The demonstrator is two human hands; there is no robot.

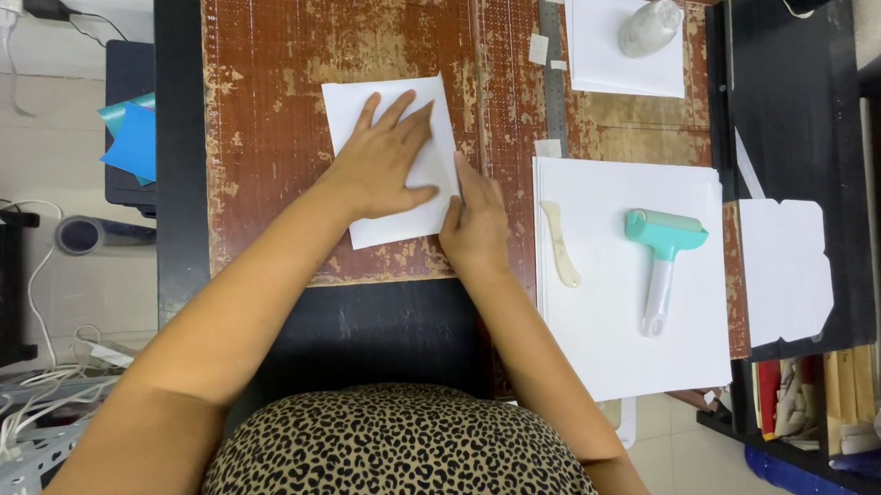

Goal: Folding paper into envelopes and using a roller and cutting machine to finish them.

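Folding step, by the look of it: a white paper sheet (390, 161) lies skewed on the worn red-brown worktop (271, 52), roughly centre-left of the view, and both hands are on it. Left hand (385, 161) lies flat on the sheet, fingers (399, 112) spread and pressing down, nothing pinched. Right hand (476, 224) sits at the sheet's right edge, fingers together and pressed along that edge, as if flattening a crease; can't tell whether a fold line is already there. Judged next move: firm, even pressure along the edge while the left hand pins the sheet so it doesn't slide. Sheet looks plain, thin, clean, corners sharp. Nearby to the right: a cream bone folder (561, 248) and a teal roller (663, 262) on a stack of white sheets (614, 344).
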